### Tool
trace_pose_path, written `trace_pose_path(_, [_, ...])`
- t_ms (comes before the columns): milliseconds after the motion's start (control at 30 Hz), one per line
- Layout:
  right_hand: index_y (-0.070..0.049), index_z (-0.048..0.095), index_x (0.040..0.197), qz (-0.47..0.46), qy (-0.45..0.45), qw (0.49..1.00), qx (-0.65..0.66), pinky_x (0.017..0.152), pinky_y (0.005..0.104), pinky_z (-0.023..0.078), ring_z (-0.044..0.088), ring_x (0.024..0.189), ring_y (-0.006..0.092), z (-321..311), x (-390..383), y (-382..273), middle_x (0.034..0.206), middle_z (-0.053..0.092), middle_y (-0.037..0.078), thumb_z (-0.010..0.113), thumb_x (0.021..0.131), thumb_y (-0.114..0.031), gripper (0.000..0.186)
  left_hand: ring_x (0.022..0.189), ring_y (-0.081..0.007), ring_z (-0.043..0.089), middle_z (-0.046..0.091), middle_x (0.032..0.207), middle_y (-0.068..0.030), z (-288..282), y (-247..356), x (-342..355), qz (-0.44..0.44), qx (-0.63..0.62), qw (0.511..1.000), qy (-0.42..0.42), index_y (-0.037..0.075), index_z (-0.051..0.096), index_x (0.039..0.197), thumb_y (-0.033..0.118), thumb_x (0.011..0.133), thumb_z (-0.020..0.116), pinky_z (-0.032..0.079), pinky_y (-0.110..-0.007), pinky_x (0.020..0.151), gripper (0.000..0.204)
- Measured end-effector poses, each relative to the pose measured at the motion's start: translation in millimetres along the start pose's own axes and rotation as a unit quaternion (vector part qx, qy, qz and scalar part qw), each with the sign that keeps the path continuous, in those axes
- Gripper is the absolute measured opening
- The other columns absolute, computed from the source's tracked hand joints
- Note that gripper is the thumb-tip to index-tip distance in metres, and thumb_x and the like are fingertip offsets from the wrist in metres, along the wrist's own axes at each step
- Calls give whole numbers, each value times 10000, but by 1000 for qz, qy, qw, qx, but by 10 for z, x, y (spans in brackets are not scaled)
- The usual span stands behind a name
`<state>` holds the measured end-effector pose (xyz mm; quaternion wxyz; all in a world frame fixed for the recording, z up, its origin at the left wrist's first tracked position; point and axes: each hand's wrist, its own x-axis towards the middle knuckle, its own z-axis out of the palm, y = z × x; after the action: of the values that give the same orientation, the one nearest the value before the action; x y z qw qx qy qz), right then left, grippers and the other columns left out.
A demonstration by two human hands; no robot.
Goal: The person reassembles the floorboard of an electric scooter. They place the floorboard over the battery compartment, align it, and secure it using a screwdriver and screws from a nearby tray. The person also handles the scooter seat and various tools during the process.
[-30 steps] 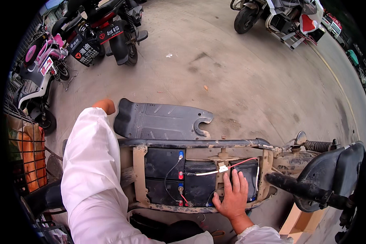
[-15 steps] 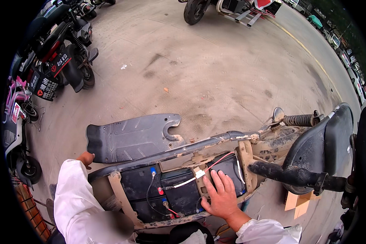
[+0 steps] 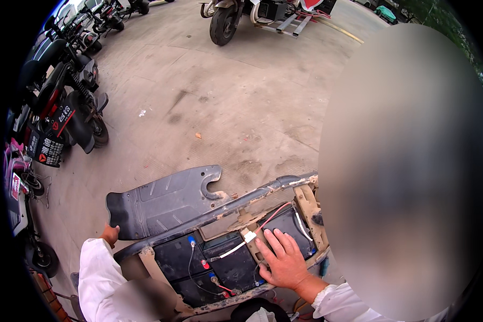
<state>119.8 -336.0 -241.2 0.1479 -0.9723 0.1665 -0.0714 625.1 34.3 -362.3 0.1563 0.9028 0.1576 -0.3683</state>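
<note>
Currently, in the head view, the metal frame (image 3: 241,202) holds black batteries (image 3: 173,261). Just beyond its far rail lies the grey panel (image 3: 169,198); left hand (image 3: 111,234) is at the panel's left end, its grip unclear. Over the frame's right part, right hand (image 3: 287,268) lies flat, fingers slightly spread, beside the white connector (image 3: 249,236).

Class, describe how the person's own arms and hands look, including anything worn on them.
The left sleeve and right sleeve are white, long, loose and creased. The right one ends in a gathered cuff at the wrist. The left hand and right hand show no gloves.
</note>
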Motion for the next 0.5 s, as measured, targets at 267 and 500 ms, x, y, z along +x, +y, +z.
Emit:
trace_pose_path(267, [-130, 526, 1455, -7, 10, 1000, 6, 1132, 535, 351, 390, 1393, 384, 22, 18, 10, 1536, 411, 176, 698, 792, -307, 707, 1349, -449, 464, 336, 1583, -236, -193, 161, 90, 42, -58, 997, 17, 58, 176, 1566, 465, 998, 602, 464, -609, 1028, 819])
trace_pose_path(500, [-119, 508, 1468, -5, 4, 1000, -4, 1150, 528, 326, 363, 1414, 381, 16, -91, 30, 1548, 396, 169, 694, 806, -315, 714, 809, -348, 738, 733, 998, -182, -242, 827, -99, 146, -131, 980, -35, -98, 605, 1142, 218, 940, 696, 619, -506, 699, 386])
